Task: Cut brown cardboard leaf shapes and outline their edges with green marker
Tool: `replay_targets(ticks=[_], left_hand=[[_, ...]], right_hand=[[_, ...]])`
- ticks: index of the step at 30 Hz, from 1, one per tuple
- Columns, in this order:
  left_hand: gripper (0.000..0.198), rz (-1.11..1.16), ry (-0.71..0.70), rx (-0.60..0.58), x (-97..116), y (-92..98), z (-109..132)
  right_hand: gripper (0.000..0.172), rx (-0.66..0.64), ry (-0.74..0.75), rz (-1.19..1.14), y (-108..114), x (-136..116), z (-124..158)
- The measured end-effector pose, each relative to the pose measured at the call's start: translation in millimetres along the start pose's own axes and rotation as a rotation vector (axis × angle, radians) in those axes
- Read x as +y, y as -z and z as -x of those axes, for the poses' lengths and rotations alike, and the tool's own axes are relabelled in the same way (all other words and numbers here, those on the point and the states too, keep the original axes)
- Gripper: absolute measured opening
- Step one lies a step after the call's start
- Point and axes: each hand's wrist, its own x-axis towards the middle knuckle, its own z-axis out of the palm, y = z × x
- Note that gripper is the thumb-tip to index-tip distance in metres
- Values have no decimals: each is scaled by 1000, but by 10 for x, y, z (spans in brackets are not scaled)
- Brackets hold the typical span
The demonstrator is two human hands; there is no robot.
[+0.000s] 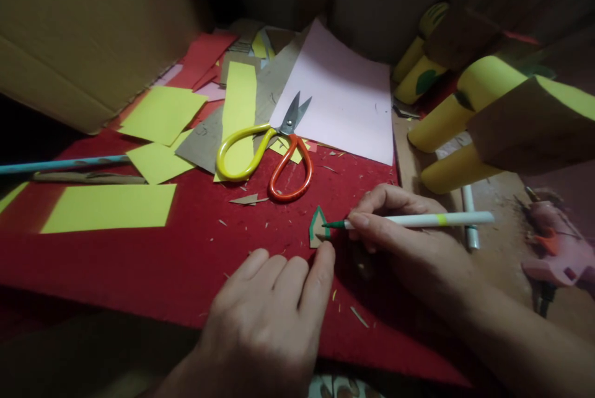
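My right hand (395, 224) grips a white marker (413, 221) with a green tip, which points left and meets the right side of a small pointed cardboard piece (318, 229). Green lines run along that piece's edges. The index fingertip of my left hand (283, 299) rests on the piece's lower edge, while its other fingers are curled on the red surface (186, 274); nothing shows in their hold. Scissors (286, 150) with one yellow and one red handle lie above the piece, blades parted.
Yellow paper (111, 207) and a pink sheet (344, 94) lie about. A cardboard panel (83, 26) stands at the upper left. Yellow cylinders (441, 122) and a pink glue gun (562, 255) are at the right. Small scraps surround my hands.
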Motion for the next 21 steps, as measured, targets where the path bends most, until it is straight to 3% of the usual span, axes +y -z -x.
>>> replay_targets(ticks=[5, 8, 13, 16, 21], left_hand=[[26, 175, -4, 2, -270, 160, -189], [21, 243, 73, -152, -509, 195, -443], [12, 271, 193, -410, -827, 81, -854], [13, 353, 183, -543, -897, 24, -983], [14, 434, 76, -660, -884, 35, -1074]], right_hand=[[22, -13, -6, -67, -18, -33, 22], [20, -18, 0, -86, -19, -26, 29], [18, -32, 11, -75, -11, -5, 12], [17, -29, 12, -22, -11, -14, -1], [19, -29, 18, 19, -15, -41, -4]])
